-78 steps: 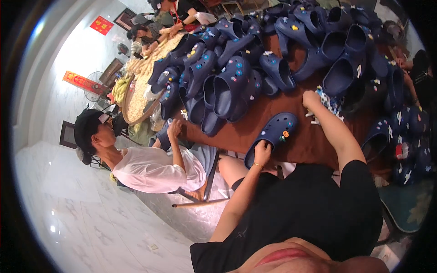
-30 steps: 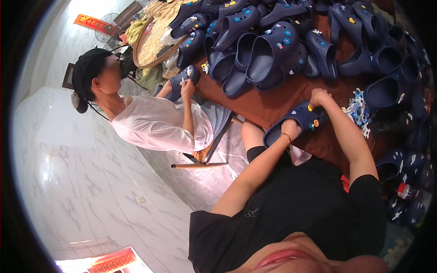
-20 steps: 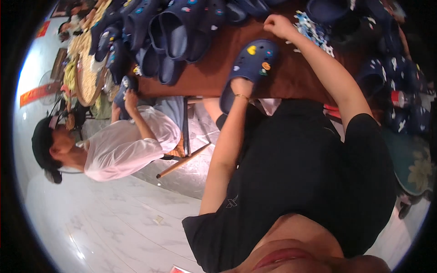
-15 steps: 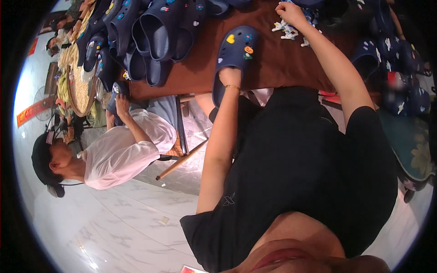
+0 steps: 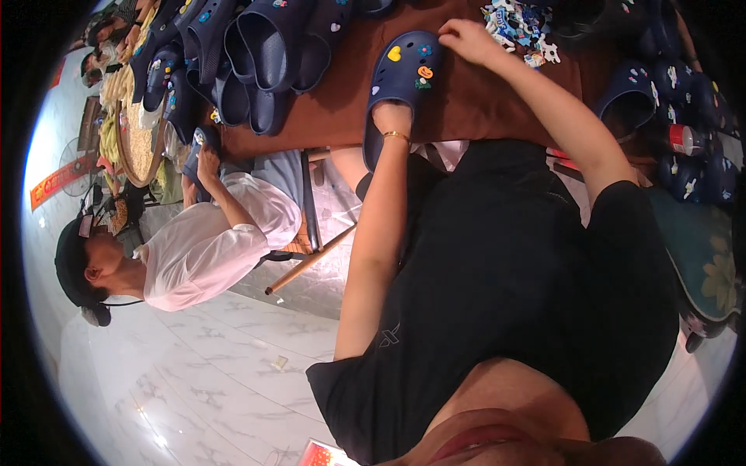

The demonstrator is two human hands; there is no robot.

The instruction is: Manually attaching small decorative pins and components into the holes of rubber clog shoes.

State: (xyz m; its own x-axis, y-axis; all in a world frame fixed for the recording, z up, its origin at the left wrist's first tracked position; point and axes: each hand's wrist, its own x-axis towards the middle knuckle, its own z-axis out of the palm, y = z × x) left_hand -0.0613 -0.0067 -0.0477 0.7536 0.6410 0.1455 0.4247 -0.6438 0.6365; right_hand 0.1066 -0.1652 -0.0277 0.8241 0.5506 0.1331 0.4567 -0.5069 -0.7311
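A navy clog (image 5: 392, 78) stands sole-down toward the front of the brown-covered table. Yellow heart, blue flower, orange pumpkin and other small charms decorate its upper. My left hand (image 5: 392, 119) is pushed into the clog's opening and holds it from inside; its fingers are hidden there. Beside the toe, at its right, is my right hand (image 5: 460, 39), fingers pinched together. Whatever it may hold is too small to make out. Behind that hand lies a pile of loose white, blue and black charms (image 5: 522, 31).
Several navy clogs (image 5: 272, 46) are heaped at the table's left, and more clogs (image 5: 628, 93) lie at its right near a red-labelled jar (image 5: 687, 140). A co-worker in a white shirt (image 5: 225, 233) sits at left, handling another clog (image 5: 203, 147). A teal chair (image 5: 699, 241) stands at right.
My right hand has moved left from the charm pile to the clog's toe, leaving the pile uncovered. My left hand stays inside the clog. The whole view has shifted slightly.
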